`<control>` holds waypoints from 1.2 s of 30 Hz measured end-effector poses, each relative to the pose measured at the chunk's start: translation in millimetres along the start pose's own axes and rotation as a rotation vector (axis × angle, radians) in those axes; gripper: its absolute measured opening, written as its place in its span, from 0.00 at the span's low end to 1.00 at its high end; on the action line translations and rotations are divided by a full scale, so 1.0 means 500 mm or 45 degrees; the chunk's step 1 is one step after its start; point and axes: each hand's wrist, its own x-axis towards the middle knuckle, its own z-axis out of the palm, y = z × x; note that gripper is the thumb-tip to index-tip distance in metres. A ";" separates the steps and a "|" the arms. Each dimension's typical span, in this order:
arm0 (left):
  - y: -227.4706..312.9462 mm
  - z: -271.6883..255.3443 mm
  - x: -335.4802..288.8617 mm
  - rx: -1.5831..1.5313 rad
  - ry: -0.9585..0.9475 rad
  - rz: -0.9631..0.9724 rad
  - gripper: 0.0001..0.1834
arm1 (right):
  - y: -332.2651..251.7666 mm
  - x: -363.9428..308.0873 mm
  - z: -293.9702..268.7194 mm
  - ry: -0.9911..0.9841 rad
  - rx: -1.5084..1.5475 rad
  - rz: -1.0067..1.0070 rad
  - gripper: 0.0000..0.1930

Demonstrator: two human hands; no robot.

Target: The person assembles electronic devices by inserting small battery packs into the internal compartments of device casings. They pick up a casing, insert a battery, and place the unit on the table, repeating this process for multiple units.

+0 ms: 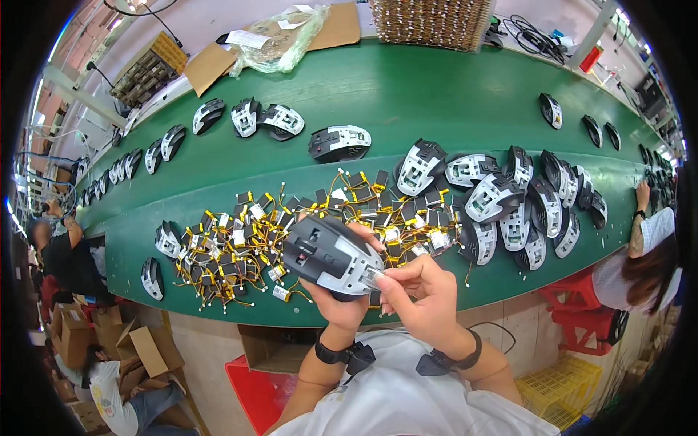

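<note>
My left hand point(339, 311) is closed around a black-and-grey computer mouse point(320, 254), its underside turned up, above the near edge of the bench. My right hand point(430, 299) pinches thumb and forefinger together at the mouse's right end, by an opening in the grey part. What is between those fingertips is too small to tell for certain. Just beyond and to the left of my hands lies a heap of small battery packs point(236, 265), dark and silvery, with yellow tape and thin wires.
Several mice point(496, 196) are piled at right; others line the green bench point(407, 87), including one lone mouse point(340, 143). Behind are cardboard point(334, 27), clear plastic wrap point(291, 43) and a woven basket point(429, 25). Co-workers sit left and right point(640, 254). A yellow crate point(560, 389) stands below.
</note>
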 end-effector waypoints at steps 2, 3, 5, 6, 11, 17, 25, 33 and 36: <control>0.000 -0.001 -0.003 -0.084 -0.034 -0.044 0.41 | 0.003 -0.001 -0.001 -0.006 -0.131 -0.128 0.06; 0.000 -0.001 -0.004 -0.126 -0.054 -0.065 0.41 | 0.005 0.001 0.000 -0.020 -0.054 -0.107 0.06; 0.011 0.010 0.003 -0.197 0.012 -0.147 0.41 | 0.009 0.007 0.005 -0.046 0.101 -0.064 0.06; 0.015 0.016 0.007 -0.236 0.046 -0.182 0.41 | 0.010 0.007 0.004 -0.058 0.039 -0.102 0.07; 0.023 0.017 0.014 -0.297 0.099 -0.267 0.40 | 0.009 0.014 -0.021 -0.085 -0.477 -0.448 0.13; 0.028 0.014 0.011 -0.306 -0.002 -0.569 0.41 | 0.001 0.050 -0.049 -0.030 -0.647 -0.599 0.11; 0.032 0.017 0.022 -0.279 0.081 -0.517 0.38 | -0.008 0.043 -0.040 -0.010 -0.764 -0.648 0.14; 0.024 0.029 0.022 -0.325 0.168 -0.564 0.37 | -0.008 0.048 -0.045 -0.038 -0.871 -0.946 0.13; 0.023 0.031 0.024 -0.334 0.217 -0.521 0.36 | -0.003 0.048 -0.031 0.044 -0.924 -0.958 0.14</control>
